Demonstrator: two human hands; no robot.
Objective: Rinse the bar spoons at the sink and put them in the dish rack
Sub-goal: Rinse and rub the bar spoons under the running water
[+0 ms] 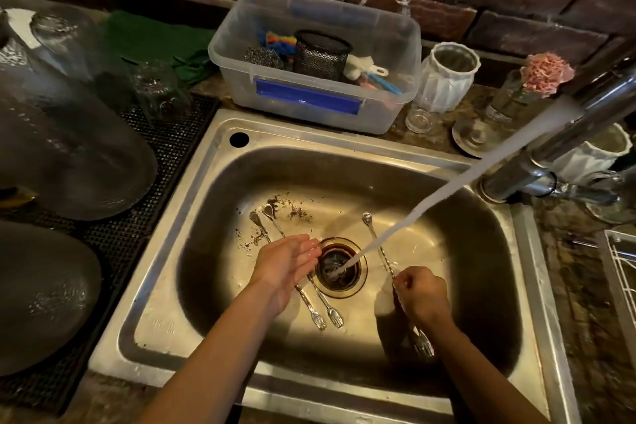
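Note:
Three long metal bar spoons lie in the steel sink [344, 162]. Two bar spoons [272, 227] rest side by side left of the drain [340, 267], bowls pointing away, forked ends [327, 318] toward me. My left hand [287, 263] hovers over them, palm up, fingers together and holding nothing. A third bar spoon [377, 241] lies right of the drain, and my right hand [421, 294] is shut on its twisted shaft, its forked end [425, 344] showing below the wrist. Water runs from the tap [578, 117] in a stream [447, 189] into the drain, crossing the third spoon.
A white wire dish rack [619, 268] shows at the right edge. A clear plastic tub [316, 55] of scrubbers stands behind the sink. Upturned glasses [161, 89] and dark plates [69, 155] sit on a black mat at the left. White jars [447, 76] stand behind the tap.

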